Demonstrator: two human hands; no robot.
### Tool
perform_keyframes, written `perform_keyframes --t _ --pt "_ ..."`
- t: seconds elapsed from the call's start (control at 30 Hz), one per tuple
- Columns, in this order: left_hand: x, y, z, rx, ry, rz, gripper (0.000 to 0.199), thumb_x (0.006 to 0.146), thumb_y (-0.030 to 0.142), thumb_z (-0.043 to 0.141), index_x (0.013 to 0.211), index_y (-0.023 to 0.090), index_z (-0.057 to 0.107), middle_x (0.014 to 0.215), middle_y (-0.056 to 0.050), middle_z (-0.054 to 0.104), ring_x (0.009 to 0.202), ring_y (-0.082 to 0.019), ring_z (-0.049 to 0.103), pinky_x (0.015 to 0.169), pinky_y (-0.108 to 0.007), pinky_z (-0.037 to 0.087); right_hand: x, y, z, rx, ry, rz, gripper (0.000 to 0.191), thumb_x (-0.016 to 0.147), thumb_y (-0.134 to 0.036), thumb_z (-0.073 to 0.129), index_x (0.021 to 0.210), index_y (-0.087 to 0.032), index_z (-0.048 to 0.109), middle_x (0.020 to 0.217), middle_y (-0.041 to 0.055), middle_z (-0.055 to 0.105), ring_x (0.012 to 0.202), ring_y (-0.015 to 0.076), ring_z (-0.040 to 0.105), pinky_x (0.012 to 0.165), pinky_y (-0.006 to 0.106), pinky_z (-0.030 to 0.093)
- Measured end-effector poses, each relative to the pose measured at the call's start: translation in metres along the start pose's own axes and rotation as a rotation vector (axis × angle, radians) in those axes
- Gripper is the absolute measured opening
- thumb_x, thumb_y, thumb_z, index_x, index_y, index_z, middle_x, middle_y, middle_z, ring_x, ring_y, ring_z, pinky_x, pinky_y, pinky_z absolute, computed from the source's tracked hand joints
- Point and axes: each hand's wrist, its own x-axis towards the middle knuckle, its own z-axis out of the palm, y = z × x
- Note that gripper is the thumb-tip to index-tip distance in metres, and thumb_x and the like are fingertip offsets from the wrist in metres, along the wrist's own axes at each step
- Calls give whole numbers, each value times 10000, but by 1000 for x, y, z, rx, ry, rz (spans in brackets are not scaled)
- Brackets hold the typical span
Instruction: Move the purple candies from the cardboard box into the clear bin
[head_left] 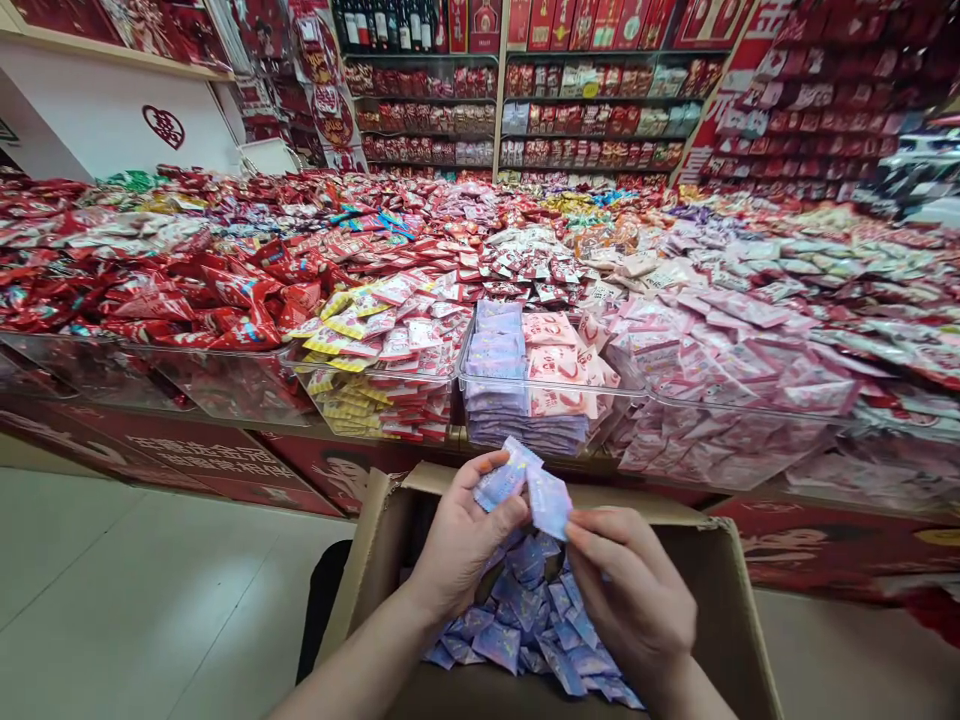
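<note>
My left hand point(472, 530) is closed on a small purple-blue candy packet point(501, 482), held between the thumb and fingers. Right beside it, my right hand point(634, 575) pinches a second packet point(550, 503) of the same kind by its lower right corner. The two packets meet or overlap at their edges. Both hands are above an open cardboard box point(720, 570), where many loose purple packets point(499, 645) lie in a heap. Just beyond the hands, a clear bin point(551, 385) holds stacked purple packets point(495, 345) on its left and pink packets point(555, 350) on its right.
Yellow-and-red packets point(382, 335) fill the bin to the left, pale pink packets point(720, 360) the one to the right. Red packets point(225, 300) heap farther left. Shelves with bottles and boxes point(499, 100) stand behind. Tiled floor point(150, 600) lies left of the box.
</note>
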Motion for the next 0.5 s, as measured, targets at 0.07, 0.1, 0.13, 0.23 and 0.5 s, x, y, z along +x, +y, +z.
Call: perform_keyframes --t 0.07,0.1,0.13,0.23,0.5 --pt "1 1 1 2 -15 46 459 634 189 674 1046 198 470 953 -29 604 826 -126 578 763 -235 441 -1 -1 4 -12 -158 -34 316 674 -31 562 904 -242 608 859 57 574 806 176 545 659 314 477" --pt "2 1 1 32 -9 85 448 635 171 669 1039 200 477 956 -23 602 823 -118 574 759 -225 439 -1 -1 6 1 -202 -7 287 685 -48 560 900 -233 607 870 61 569 821 176 544 675 313 477" --pt "4 1 0 74 -2 121 437 636 160 665 1032 196 484 954 -20 600 819 -114 571 757 -219 439 1 -1 7 22 -204 51 268 694 -68 560 907 -226 598 884 63 563 832 174 544 691 313 475" --pt "9 3 -1 242 -17 193 404 624 160 666 998 168 513 921 -25 600 810 -125 568 748 -225 446 10 4 6 156 -71 371 305 712 -150 575 1006 -218 530 912 59 565 797 156 559 670 295 482" --pt "23 6 1 469 -97 340 378 629 197 666 981 158 534 960 -45 579 842 -145 557 763 -254 455 23 21 -8 447 -104 787 115 666 -266 645 675 -165 590 568 -15 588 503 81 519 485 198 437"
